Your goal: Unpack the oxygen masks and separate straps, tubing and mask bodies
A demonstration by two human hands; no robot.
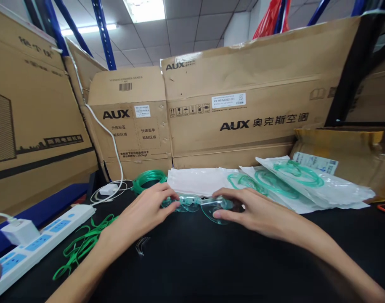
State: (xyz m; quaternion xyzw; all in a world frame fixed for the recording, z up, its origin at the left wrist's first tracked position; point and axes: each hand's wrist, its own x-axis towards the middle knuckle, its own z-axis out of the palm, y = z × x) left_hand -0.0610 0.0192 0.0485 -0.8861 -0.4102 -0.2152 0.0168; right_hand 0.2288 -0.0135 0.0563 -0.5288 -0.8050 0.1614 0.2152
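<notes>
On the black tabletop (pixel 224 263), a coil of green tubing (pixel 143 185) lies behind the left hand (pixel 162 202), which partly overlaps it in view. The clear mask (pixel 208 211) is to the right of the coil and a little nearer the person. The right hand (pixel 232 206) grasps it, thumb on its front and index finger along its top. Just right of the coil, on its nearer side, more clear greenish pieces (pixel 189 204) sit in a row between the two hands. The left thumb and fingers curl around the left end of that row, close together; whether they grip firmly one cannot tell.

Nearer the person than the coil, and to its left, green straps (pixel 85 244) lie in a loose tangle; straight toward the person from it are some thin, shiny strips (pixel 142 246). Left of the coil sits a white adapter (pixel 108 189) with its cable, and farther left and nearer runs a white power strip (pixel 45 242).

A white packet (pixel 195 180) lies right beside the coil. Well to the coil's right, clear-fronted pouches (pixel 306 185) holding green tubing overlap one another, with a brown parcel (pixel 361 155) behind them. Behind the coil stand AUX cardboard boxes (pixel 192 139).
</notes>
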